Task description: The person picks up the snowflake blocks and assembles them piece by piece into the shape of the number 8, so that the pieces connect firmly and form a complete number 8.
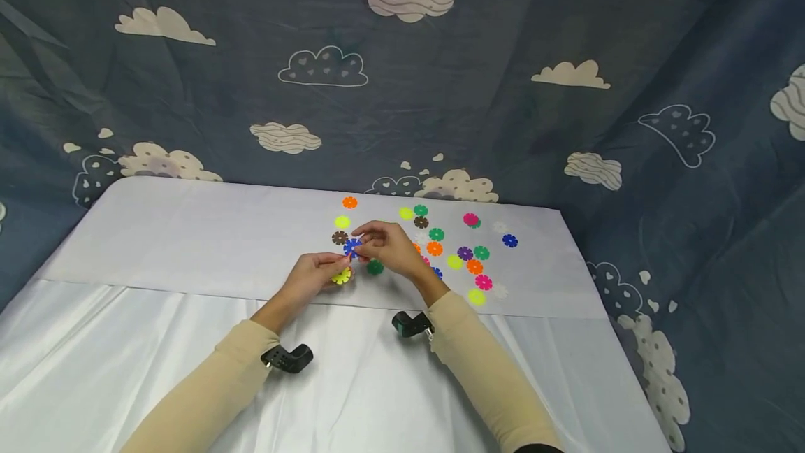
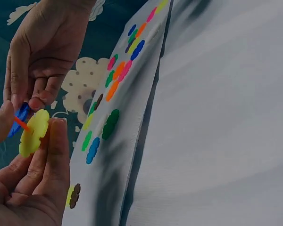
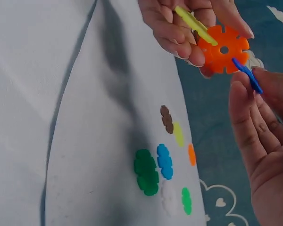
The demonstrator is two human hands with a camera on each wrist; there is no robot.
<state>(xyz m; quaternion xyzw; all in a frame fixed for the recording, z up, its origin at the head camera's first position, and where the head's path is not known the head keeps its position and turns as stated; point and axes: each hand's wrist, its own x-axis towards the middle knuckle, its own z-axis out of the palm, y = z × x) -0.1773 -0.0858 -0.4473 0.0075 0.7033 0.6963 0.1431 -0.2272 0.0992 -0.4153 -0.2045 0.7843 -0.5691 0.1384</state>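
My left hand (image 1: pixel 309 277) pinches an orange notched interlocking disc (image 3: pixel 218 37) between thumb and fingers. A yellow disc (image 2: pixel 34 133) is slotted crosswise onto its edge, close to the left fingers. From the other side, my right hand (image 1: pixel 391 249) pinches a blue disc (image 3: pixel 247 75) between thumb and forefinger. The blue disc stands crosswise to the orange one, right at its rim. Both hands are close together above the table, and in the left wrist view the orange disc shows only edge-on between the blue and yellow discs.
Loose discs in many colours lie on the white table (image 1: pixel 207 243), mostly to the right of the hands. A dark green disc (image 1: pixel 374 267) and a brown disc (image 1: pixel 339 238) lie nearest. A dark curtain (image 1: pixel 478 131) with clouds hangs behind the table's far edge.
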